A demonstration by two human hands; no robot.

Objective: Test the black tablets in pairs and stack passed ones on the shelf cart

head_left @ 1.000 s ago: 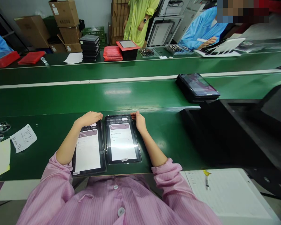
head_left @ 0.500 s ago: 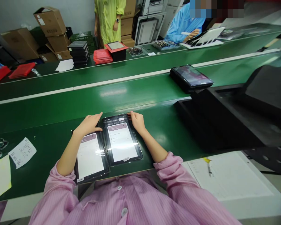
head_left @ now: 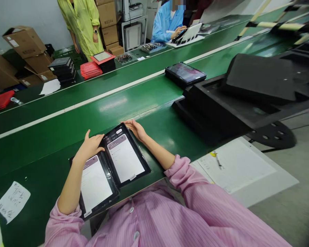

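Two tablets with dark borders and lit white screens lie side by side on the green bench. My left hand (head_left: 89,147) reaches over the top of the left tablet (head_left: 96,181). Its fingers are spread, and the fingertips and thumb meet the upper left edge of the right tablet (head_left: 125,157). At that tablet's upper right corner, my right hand (head_left: 136,129) has its fingers bent round the edge. A small white label sits at the bottom of each tablet.
A stack of tablets (head_left: 185,73) stands beyond a black tray-like stand (head_left: 213,113) on the right. A handwritten note (head_left: 14,200) lies at left. White paper with a pen (head_left: 218,161) is at right. Across the belt are a person in yellow (head_left: 82,27) and one in blue (head_left: 162,24).
The view has swung to the right. My left fingers have shifted onto the edge of the right tablet, and my right fingers have stretched further along its top corner.
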